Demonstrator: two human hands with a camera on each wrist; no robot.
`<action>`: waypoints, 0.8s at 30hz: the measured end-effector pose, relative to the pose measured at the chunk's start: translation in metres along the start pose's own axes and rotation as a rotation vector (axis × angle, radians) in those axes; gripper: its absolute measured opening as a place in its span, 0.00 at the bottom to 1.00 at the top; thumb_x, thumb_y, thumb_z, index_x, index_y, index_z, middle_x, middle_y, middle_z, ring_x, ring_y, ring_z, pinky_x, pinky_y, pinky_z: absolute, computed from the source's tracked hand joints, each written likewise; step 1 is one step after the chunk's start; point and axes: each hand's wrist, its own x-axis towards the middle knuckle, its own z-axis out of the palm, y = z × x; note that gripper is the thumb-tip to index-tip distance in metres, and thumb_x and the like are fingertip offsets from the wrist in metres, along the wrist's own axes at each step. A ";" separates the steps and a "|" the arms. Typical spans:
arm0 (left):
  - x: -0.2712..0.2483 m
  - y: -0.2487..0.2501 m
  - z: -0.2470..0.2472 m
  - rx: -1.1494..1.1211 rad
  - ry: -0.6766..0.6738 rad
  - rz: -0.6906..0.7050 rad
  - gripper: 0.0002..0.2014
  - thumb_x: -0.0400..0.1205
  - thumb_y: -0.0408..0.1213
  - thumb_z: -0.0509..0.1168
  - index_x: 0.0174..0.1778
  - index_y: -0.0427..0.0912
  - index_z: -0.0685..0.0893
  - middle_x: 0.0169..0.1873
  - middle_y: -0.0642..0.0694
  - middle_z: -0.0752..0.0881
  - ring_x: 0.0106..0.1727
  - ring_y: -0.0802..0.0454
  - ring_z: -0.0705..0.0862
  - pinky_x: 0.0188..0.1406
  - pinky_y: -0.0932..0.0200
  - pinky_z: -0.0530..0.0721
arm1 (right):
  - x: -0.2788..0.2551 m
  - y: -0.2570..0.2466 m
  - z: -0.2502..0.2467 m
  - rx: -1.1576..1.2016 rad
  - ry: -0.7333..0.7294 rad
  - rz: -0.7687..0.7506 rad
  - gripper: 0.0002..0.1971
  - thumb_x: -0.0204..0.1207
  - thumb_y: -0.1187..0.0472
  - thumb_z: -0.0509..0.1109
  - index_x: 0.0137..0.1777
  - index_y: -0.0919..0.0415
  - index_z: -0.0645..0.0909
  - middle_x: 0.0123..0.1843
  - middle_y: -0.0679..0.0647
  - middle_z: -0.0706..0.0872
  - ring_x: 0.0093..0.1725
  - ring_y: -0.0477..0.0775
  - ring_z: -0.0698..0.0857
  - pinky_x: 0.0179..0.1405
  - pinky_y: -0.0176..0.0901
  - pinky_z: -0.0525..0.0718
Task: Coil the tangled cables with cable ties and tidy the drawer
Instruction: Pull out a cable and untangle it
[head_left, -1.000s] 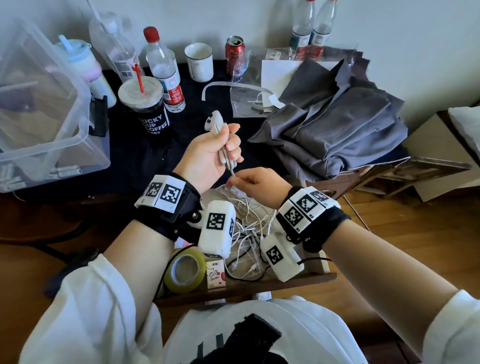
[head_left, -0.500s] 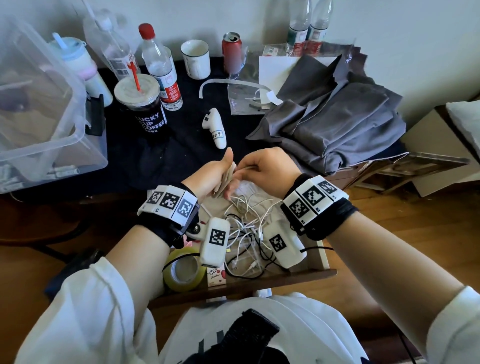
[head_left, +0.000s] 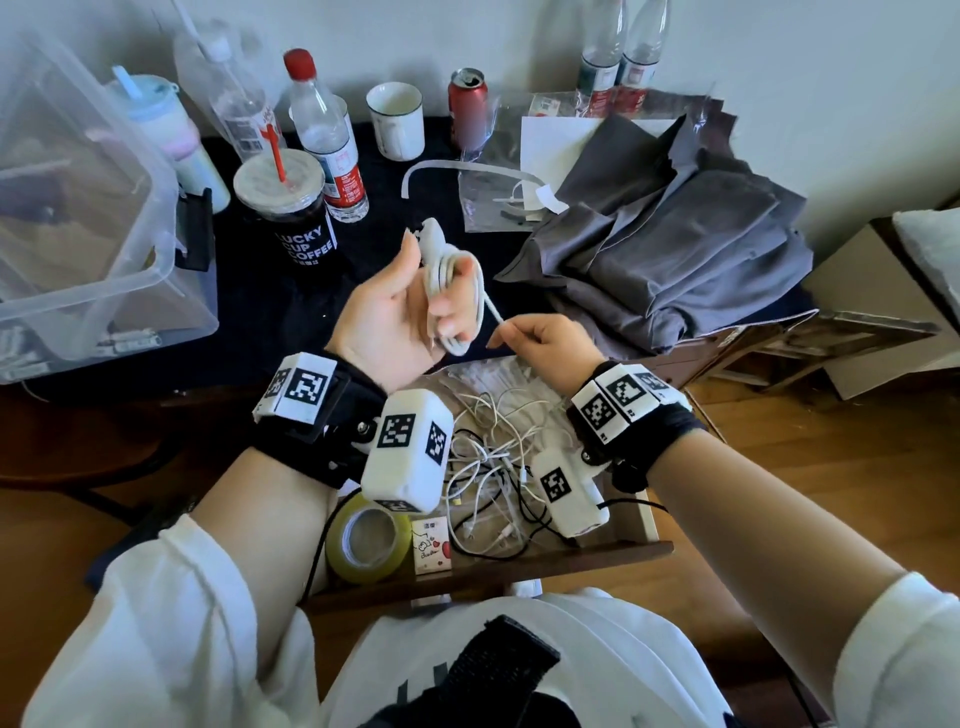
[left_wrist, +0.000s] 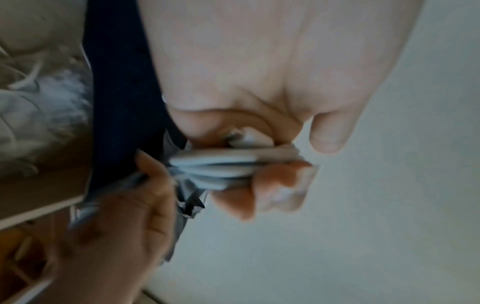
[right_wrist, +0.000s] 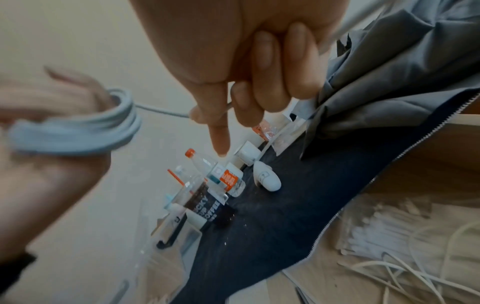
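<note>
My left hand (head_left: 441, 306) is raised above the dark tabletop, palm up, fingers curled round a coiled white cable (head_left: 447, 270). The left wrist view shows the coil (left_wrist: 223, 166) pressed between thumb and fingers. A loose tail runs from the coil to my right hand (head_left: 506, 332), which pinches its end between thumb and forefinger; the right wrist view shows that pinch (right_wrist: 207, 111) and the coil (right_wrist: 85, 135). Below both hands the open wooden drawer (head_left: 519, 564) holds tangled white cables (head_left: 493, 452) and a bag of white cable ties (head_left: 488, 371).
A tape roll (head_left: 366, 540) and a small card (head_left: 431, 543) lie in the drawer's front left. On the tabletop are a clear plastic bin (head_left: 78, 208), coffee cup (head_left: 296, 218), bottles, mug (head_left: 397, 122), can (head_left: 467, 109), a white device (right_wrist: 267, 176) and grey cloth (head_left: 675, 249).
Both hands were pressed together low over the drawer; now the left hand has lifted and turned palm up with the coil, and the right has drawn the cable's tail out rightward.
</note>
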 end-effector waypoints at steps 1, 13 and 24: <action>0.003 0.002 0.003 0.020 0.037 0.044 0.21 0.84 0.52 0.45 0.46 0.38 0.75 0.23 0.53 0.74 0.24 0.57 0.72 0.32 0.65 0.73 | -0.002 -0.001 0.004 -0.016 -0.048 0.002 0.13 0.83 0.54 0.60 0.50 0.53 0.86 0.25 0.38 0.76 0.26 0.34 0.75 0.34 0.28 0.69; 0.017 -0.021 -0.007 0.707 0.499 -0.087 0.11 0.88 0.38 0.53 0.42 0.40 0.75 0.24 0.48 0.77 0.22 0.59 0.76 0.22 0.68 0.75 | -0.006 -0.043 -0.020 -0.303 -0.168 -0.278 0.08 0.74 0.51 0.72 0.46 0.52 0.88 0.40 0.51 0.89 0.43 0.52 0.84 0.48 0.51 0.82; -0.009 -0.012 -0.007 0.257 0.147 -0.305 0.24 0.82 0.56 0.44 0.36 0.39 0.71 0.12 0.53 0.67 0.13 0.58 0.66 0.19 0.65 0.69 | 0.008 -0.006 -0.028 -0.015 0.045 -0.079 0.10 0.79 0.53 0.67 0.37 0.48 0.86 0.26 0.54 0.78 0.24 0.43 0.73 0.29 0.37 0.72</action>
